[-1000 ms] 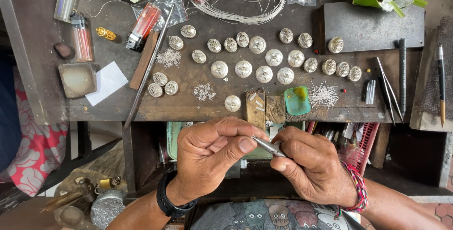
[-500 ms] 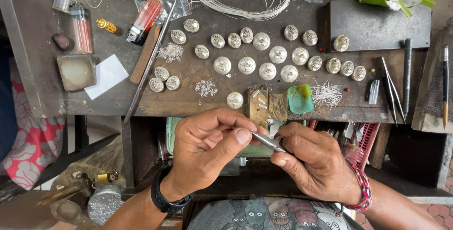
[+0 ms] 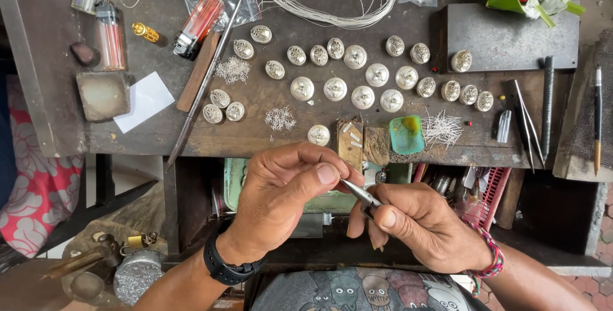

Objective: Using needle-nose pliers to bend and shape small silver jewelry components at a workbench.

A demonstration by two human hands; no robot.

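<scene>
Slim silver metal pliers point(image 3: 359, 193) sit pinched in my right hand point(image 3: 424, 225), tips meeting my left hand point(image 3: 287, 186), whose thumb and forefinger press together on something too small to see. Both hands have stayed below the dark wooden worktop point(image 3: 287, 138), where round silver domed pieces point(image 3: 363, 97) lie in rows, so the fine work continues.
</scene>
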